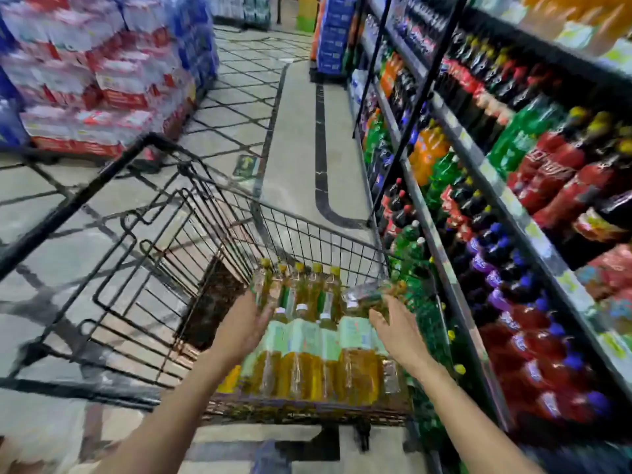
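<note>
A black wire shopping cart (pixel 143 213) stands in a store aisle. In its near right end sit shrink-wrapped packs of bottles with yellow liquid: a near pack (pixel 318 364) with green labels and white caps, and a far pack (pixel 307 285) with yellow caps. My left hand (pixel 244 325) lies with fairly straight fingers against the left side of the packs, where the two meet. My right hand (pixel 393 325) reaches to the right side, fingers spread by the crumpled wrap (pixel 367 292). The frame is blurred, so I cannot tell whether the right hand touches the packs.
Shelves (pixel 485 172) of red, green, orange and purple soft-drink bottles run along the right, close to the cart. Stacked packs of bottled water (pixel 102 80) fill the left. Tiled floor (pixel 297 131) stretches ahead to stacked blue boxes (pixel 331 39).
</note>
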The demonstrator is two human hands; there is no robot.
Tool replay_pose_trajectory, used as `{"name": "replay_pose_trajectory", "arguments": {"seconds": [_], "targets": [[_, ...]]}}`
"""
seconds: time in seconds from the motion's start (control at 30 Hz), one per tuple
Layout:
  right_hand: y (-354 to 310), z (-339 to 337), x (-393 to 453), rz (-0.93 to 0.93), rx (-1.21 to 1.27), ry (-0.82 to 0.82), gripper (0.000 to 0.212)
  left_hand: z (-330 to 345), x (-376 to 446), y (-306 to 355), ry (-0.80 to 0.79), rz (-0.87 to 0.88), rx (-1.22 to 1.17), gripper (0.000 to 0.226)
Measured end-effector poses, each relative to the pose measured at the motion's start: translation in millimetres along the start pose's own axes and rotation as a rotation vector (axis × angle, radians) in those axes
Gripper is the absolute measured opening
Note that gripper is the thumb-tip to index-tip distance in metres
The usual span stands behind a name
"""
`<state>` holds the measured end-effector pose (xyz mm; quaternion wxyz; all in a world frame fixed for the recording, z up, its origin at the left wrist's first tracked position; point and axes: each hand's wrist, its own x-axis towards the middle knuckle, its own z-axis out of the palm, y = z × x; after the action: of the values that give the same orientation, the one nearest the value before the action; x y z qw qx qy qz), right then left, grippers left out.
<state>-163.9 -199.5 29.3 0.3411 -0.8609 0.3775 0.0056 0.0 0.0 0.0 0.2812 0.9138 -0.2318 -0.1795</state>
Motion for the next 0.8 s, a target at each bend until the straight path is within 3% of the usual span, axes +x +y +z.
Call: {"name": "replay_pose_trajectory", "arguments": {"seconds": [0.17, 0.3, 0.33, 0.43, 0.67, 0.8], "targets": [[30.5, 47.5, 30.2, 0.206, 0.018, -0.011, 0.058, 81.1, 20.9, -16.4, -0.29, -0.292, -0.078, 0.059], [42.8, 64.6, 37.0, 0.271, 0.025, -0.03, 0.052, 117.7, 25.0, -21.5, -0.422, -0.418, -0.081, 0.045], [45.7, 67.9, 38.4, 0.294, 0.015, -0.033, 0.049, 126.2, 24.2, -23.0, -0.433, -0.451, -0.119, 0.043], [52.4, 76.8, 42.2, 0.337, 0.046, -0.022, 0.046, 139.1, 19.8, -12.0, -0.393, -0.501, -0.126, 0.07], [71.8, 93.0, 46.8, 0.418, 0.061, -0.084, 0.066, 152.5, 23.7, -3.7, -0.356, -0.666, -0.127, 0.081], [77.5, 97.5, 46.8, 0.432, 0.068, -0.105, 0.067, 157.7, 29.2, -10.1, -0.33, -0.753, -0.113, 0.076]]}}
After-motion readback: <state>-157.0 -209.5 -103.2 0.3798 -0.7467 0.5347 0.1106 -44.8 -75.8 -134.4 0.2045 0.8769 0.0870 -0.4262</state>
